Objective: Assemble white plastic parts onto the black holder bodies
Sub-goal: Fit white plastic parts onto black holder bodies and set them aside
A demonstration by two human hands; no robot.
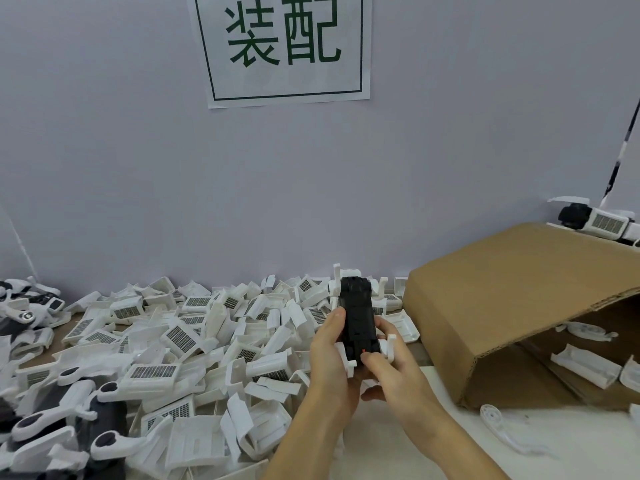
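Grey wall (121, 150) fills the top, paper sign (285, 50) with green characters taped on it. White bench (450, 441) below. Cardboard box (519, 299) lies on its side at right, opening toward the viewer, several white parts inside (585, 365). One assembled unit (602, 223) sits on top of the box at far right. Big pile of white parts (180, 344) covers the left and middle of the bench up to the wall, many with grid panels. Assembled units with black pieces (69, 420) heaped at the lower left edge. One loose white arm piece (498, 427) on the bench in front of the box.

Centre: black holder (358, 317) held upright above the bench, just in front of the pile, long side running away from the viewer. White part (348, 358) sits around its lower end, tabs showing on both sides; another white piece (346, 275) shows behind its top end. Small red spot (363, 350) at the holder's lower end.

Left hand (329, 362) grips the holder from the left, fingers curled round its side and under it. Right hand (391, 368) holds the right side, thumb pressed on the lower end right by the red spot, fingers curled behind. Both forearms come in from the bottom edge.
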